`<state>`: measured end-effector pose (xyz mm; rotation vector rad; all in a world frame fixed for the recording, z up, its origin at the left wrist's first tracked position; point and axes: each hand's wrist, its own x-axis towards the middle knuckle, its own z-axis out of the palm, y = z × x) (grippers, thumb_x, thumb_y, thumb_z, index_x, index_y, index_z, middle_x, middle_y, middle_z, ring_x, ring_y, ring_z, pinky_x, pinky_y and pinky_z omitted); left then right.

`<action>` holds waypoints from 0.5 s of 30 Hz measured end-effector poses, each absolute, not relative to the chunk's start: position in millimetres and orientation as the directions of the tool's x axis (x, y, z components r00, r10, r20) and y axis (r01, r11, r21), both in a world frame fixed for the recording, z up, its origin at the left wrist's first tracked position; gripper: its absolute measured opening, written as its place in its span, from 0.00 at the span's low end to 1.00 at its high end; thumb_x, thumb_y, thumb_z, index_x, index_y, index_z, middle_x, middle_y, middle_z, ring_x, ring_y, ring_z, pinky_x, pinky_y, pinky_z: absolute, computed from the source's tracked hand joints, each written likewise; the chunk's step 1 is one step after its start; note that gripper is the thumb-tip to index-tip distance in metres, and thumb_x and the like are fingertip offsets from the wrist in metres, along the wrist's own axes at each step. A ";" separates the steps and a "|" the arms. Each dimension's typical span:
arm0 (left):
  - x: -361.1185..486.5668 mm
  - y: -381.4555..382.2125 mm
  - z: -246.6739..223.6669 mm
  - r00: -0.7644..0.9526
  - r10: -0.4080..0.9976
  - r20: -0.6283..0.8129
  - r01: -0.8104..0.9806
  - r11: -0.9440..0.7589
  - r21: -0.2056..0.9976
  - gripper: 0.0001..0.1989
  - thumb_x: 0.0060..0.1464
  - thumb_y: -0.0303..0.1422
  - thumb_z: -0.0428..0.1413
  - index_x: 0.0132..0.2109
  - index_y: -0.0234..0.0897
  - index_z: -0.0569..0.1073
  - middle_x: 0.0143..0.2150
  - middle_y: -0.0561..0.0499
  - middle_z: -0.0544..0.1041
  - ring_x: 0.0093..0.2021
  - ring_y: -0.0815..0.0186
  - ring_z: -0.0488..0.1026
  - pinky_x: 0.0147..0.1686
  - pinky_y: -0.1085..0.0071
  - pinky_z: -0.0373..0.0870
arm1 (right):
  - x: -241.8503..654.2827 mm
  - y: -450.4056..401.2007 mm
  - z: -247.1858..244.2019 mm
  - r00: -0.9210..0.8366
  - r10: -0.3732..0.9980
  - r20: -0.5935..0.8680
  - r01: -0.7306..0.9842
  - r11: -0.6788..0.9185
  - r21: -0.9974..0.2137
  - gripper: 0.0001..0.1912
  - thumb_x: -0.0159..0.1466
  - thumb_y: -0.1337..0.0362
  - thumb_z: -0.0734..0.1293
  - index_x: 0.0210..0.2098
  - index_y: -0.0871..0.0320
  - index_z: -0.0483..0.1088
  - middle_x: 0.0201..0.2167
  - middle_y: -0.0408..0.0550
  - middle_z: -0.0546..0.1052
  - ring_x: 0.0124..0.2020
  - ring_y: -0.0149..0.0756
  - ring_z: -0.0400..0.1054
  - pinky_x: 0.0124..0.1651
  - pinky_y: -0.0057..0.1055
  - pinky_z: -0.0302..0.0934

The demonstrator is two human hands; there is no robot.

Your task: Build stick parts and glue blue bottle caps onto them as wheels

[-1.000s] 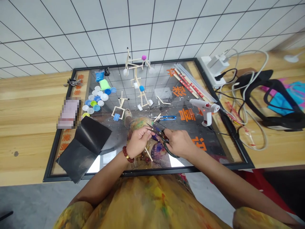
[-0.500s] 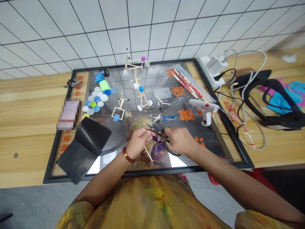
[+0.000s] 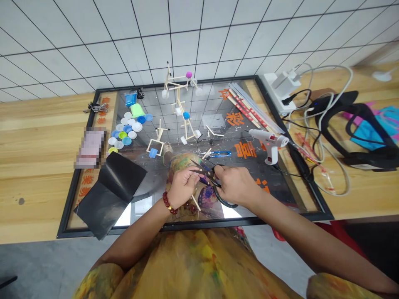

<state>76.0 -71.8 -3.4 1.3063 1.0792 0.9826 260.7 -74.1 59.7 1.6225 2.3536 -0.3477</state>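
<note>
As the head view showed, your right hand [image 3: 233, 182] had its fingers wrapped around the handles of the scissors [image 3: 208, 174], whose blades stood apart. They lay in front of you, above the near part of the glass board [image 3: 69, 192]. Your left hand [image 3: 183, 185] had its fingers bent together at the blades; whether they had hold of anything could not be told. A thin stick [image 3: 196, 203] showed just below that hand.

By judgement, the work was partly done. The back frame [image 3: 177, 88], the middle frame [image 3: 187, 135] and the small frame [image 3: 156, 145] were already joined from sticks. Short sticks [image 3: 206, 153] and a bundle of sticks [image 3: 245, 109] remained loose, and no finished cut was evident at the blades.

Just beyond the blades you had a blue cutter [image 3: 220, 154], close enough to crowd the work. The glue gun [image 3: 269, 145] stood to the right, its cord running towards tangled cables [image 3: 338, 141]. Bottle caps [image 3: 126, 128] and a black sheet [image 3: 110, 195] occupied the left. Reflections in the glass obscured small detail.
</note>
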 end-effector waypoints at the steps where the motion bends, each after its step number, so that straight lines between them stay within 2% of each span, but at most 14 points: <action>1: 77.0 -71.2 -2.8 0.227 0.970 -0.082 0.020 0.080 0.997 0.15 0.59 0.42 0.57 0.33 0.34 0.78 0.28 0.49 0.77 0.24 0.71 0.66 0.27 0.73 0.63 | 260.5 -73.0 58.2 -0.341 0.873 -0.349 0.937 0.346 -0.048 0.15 0.62 0.58 0.61 0.42 0.61 0.71 0.36 0.56 0.81 0.34 0.46 0.74 0.30 0.35 0.39; 5: 80.8 -69.9 -1.8 0.226 0.955 -0.195 -0.070 0.215 0.974 0.19 0.56 0.46 0.59 0.31 0.33 0.77 0.24 0.51 0.74 0.22 0.74 0.62 0.25 0.74 0.60 | 263.4 -69.7 52.8 -0.356 0.863 -0.358 0.932 0.358 -0.064 0.15 0.62 0.58 0.61 0.42 0.61 0.71 0.36 0.56 0.81 0.34 0.45 0.74 0.30 0.34 0.42; 8: 83.1 -72.5 -2.9 0.233 0.946 -0.225 -0.058 0.245 0.968 0.17 0.55 0.45 0.60 0.33 0.33 0.77 0.23 0.51 0.75 0.22 0.73 0.62 0.24 0.75 0.60 | 266.5 -71.7 51.2 -0.357 0.860 -0.364 0.931 0.358 -0.069 0.14 0.62 0.59 0.62 0.41 0.61 0.71 0.36 0.56 0.81 0.34 0.44 0.74 0.30 0.33 0.44; 15: 83.3 -79.3 -2.8 0.278 0.958 -0.075 0.035 0.068 0.997 0.09 0.58 0.36 0.57 0.35 0.36 0.78 0.32 0.49 0.81 0.30 0.69 0.73 0.29 0.74 0.68 | 262.9 -77.6 56.0 -0.406 0.869 -0.282 0.914 0.393 -0.105 0.13 0.62 0.59 0.62 0.41 0.61 0.69 0.37 0.57 0.79 0.37 0.46 0.75 0.33 0.33 0.49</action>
